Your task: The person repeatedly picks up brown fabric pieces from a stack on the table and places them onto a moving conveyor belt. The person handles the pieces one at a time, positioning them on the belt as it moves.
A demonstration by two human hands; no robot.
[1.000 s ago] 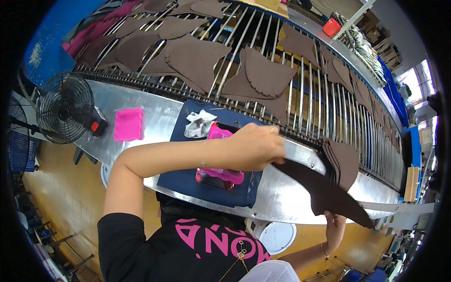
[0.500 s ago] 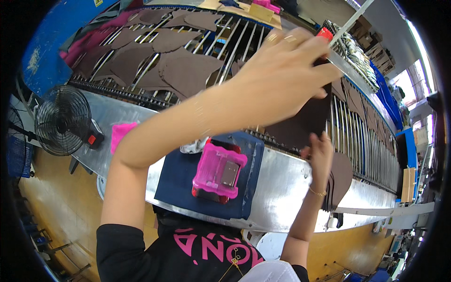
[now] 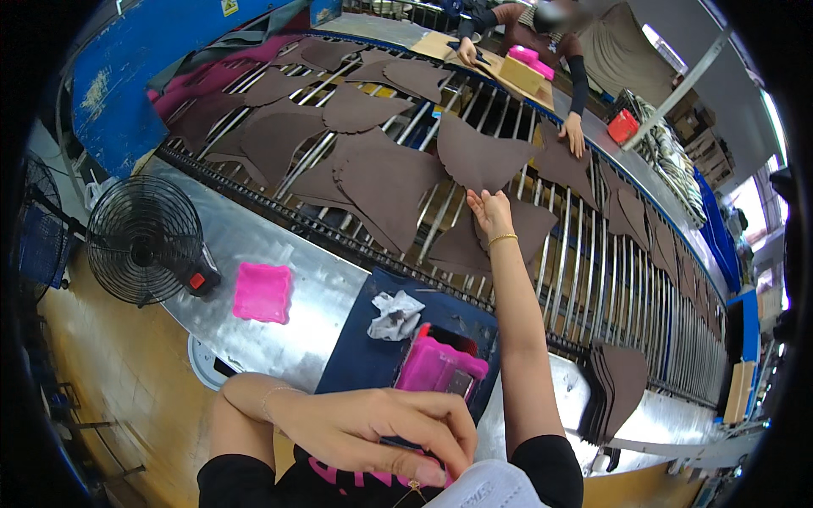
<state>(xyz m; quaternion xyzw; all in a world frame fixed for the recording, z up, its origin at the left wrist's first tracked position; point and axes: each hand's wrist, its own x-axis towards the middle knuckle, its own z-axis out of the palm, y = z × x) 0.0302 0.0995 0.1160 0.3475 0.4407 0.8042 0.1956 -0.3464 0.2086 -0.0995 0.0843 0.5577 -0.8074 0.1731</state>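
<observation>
My right hand (image 3: 489, 213) reaches over the roller rack and pinches the near tip of a dark brown cut panel (image 3: 484, 154) with a scalloped edge. Another brown panel (image 3: 529, 230) lies under that wrist. Close to my chest, my left hand (image 3: 385, 427) is closed with its fingers curled toward the thumb; whatever is in them, if anything, cannot be made out. Just beyond its knuckles a pink tray (image 3: 432, 366) with a metal block (image 3: 460, 383) in it stands on a dark blue mat (image 3: 351, 360), partly covered by the hand.
Brown panels (image 3: 381, 182) overlap across the rack's metal bars (image 3: 584, 254). A stack of panels (image 3: 622, 389) sits at the right on the metal table. Left are a black fan (image 3: 144, 237) and a pink tray (image 3: 262, 292). Across the rack, a co-worker's hand (image 3: 573, 134) touches a panel.
My left hand has come back from above the rack to my chest. My right hand has reached forward to a panel. The view has shifted, bringing the co-worker into sight.
</observation>
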